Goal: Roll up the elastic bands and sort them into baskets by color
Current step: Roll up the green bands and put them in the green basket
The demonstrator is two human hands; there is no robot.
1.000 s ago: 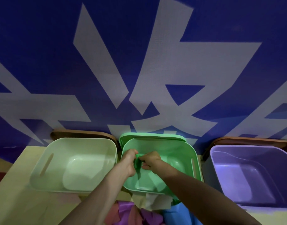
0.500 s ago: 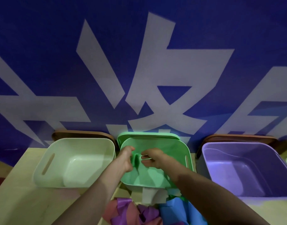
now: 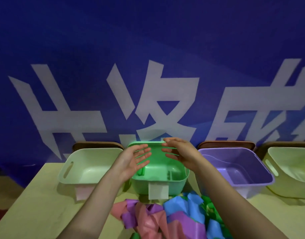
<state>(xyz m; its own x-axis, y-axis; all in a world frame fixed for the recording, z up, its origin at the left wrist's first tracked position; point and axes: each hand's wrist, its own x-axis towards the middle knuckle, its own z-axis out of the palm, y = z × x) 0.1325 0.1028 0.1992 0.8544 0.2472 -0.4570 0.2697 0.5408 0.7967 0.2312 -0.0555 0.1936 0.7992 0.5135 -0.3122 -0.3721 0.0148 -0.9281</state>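
Note:
My left hand (image 3: pixel 136 160) and my right hand (image 3: pixel 178 152) hover over the green basket (image 3: pixel 181 180), palms facing each other, fingers straight and holding nothing. A rolled green band (image 3: pixel 141 171) lies on the floor of that basket, below my left hand. A loose heap of elastic bands (image 3: pixel 167 219) in pink, purple, blue and green lies on the table in front of the baskets, between my forearms.
A pale green basket (image 3: pixel 68 173) stands left of the green one, a purple basket (image 3: pixel 262 182) to its right, and a yellow-green basket (image 3: pixel 276 156) at the far right. The baskets line the wooden table (image 3: pixel 34 209) against a blue banner wall.
Both hands held a rolled green band together inside the green basket; they have let it go and lifted apart with fingers spread. The band now rests in the basket.

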